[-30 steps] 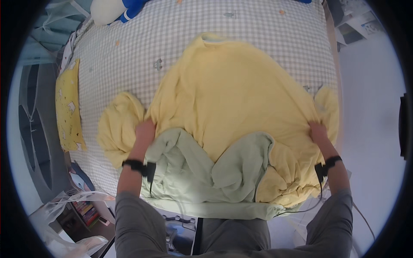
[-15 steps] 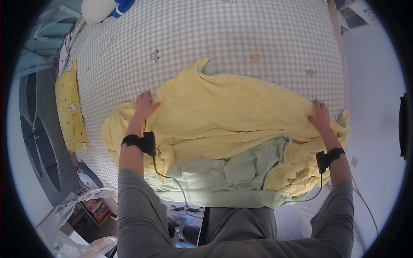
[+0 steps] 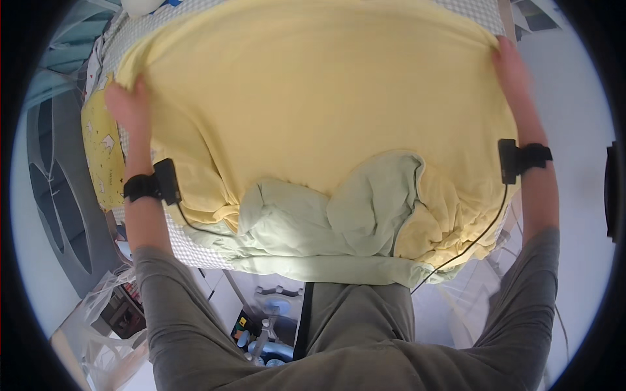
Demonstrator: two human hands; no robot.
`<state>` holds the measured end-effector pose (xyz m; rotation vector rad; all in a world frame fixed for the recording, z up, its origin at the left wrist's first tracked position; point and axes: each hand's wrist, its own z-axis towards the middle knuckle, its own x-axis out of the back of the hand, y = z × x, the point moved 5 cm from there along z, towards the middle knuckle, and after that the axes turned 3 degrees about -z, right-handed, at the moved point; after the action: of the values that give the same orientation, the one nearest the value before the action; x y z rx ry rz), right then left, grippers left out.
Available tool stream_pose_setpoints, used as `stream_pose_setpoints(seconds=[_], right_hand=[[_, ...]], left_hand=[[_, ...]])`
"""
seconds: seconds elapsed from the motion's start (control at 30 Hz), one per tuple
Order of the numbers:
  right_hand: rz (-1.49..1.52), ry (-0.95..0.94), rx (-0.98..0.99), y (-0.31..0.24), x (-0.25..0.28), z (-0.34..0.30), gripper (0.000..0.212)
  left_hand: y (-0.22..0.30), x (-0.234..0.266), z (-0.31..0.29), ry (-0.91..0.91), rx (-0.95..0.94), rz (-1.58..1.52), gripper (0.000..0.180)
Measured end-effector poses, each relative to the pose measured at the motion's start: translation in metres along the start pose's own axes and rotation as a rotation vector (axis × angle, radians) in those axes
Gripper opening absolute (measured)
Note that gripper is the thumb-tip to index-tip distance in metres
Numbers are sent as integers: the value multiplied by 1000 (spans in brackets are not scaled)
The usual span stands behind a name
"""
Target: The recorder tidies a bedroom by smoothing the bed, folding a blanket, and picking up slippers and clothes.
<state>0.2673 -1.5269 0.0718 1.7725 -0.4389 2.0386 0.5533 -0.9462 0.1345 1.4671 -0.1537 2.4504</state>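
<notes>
A two-sided blanket (image 3: 313, 98), yellow on one face and pale green on the other, stretches between my raised hands over the bed. My left hand (image 3: 129, 107) is closed on its left edge, slightly smeared by motion. Farther from me, my right hand (image 3: 510, 68) grips the far right corner area, its fingertips partly hidden by the cloth. The yellow face is spread wide and billows at the far side. Close to my body, the green face (image 3: 293, 221) lies bunched in folds, with a crumpled yellow part to its right.
Beneath the blanket is a checked bed sheet (image 3: 202, 257). A yellow patterned pillow (image 3: 101, 156) lies at the left, beside a grey headboard (image 3: 62, 208). A white plush toy (image 3: 140, 6) rests at the far left. Clear plastic (image 3: 98, 326) hangs at the lower left.
Both hands have moved away from me and apart, drawing the blanket's yellow face out over most of the sheet. Earlier it lay in a low heap nearer to me.
</notes>
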Motion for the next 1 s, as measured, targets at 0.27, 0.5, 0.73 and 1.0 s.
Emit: stream_pose_setpoints(seconds=[0.27, 0.5, 0.73, 1.0], right_hand=[[165, -829, 105, -104, -87, -239, 70], [408, -655, -229, 36, -81, -325, 50], [394, -429, -295, 113, 30, -222, 32], [-111, -671, -433, 200, -19, -221, 38]], left_hand=[[50, -35, -263, -661, -319, -378, 51], [-50, -13, -333, -1074, -31, -104, 38], [2, 6, -9, -283, -96, -94, 37], [127, -89, 10, -410, -195, 149, 28]])
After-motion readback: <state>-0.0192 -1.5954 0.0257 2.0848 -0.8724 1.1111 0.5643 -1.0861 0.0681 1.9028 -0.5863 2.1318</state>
